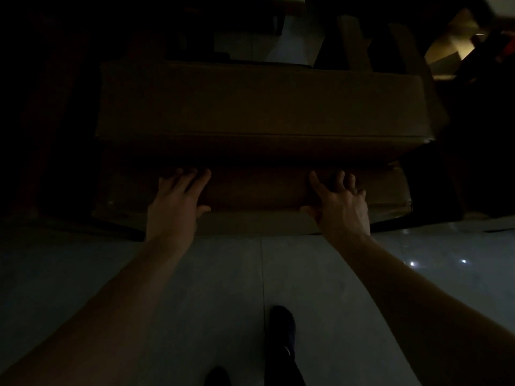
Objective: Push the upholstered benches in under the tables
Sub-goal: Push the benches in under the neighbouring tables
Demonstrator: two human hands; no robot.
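Hands are lying flat on the near edge of the upholstered bench [278, 190], so the push itself looks to be in hand. The left hand [178, 199] is resting palm-down with fingers reaching toward the dark gap under the table [259, 101], thumb hooking over the front edge; its grip is released, pressing rather than clasping. The right hand [341, 204] is doing the same farther along, fingers spread, thumb at the front edge, nothing being clenched.

The bench is sitting on the floor [223, 274] directly in front of the person, its far part already lying in shadow beneath the overhanging tabletop, its near strip still showing. The next move is probably calling for an even shove from both palms so the bench is travelling straight, with fingers being drawn back before they are meeting the table's edge above them.

The floor is showing pale glossy tiles, catching small glints of light on the right. A dark shoe [282, 327] is standing on a tile seam below the bench. The room is lying very dim; shapes beyond the table are too dark to name.
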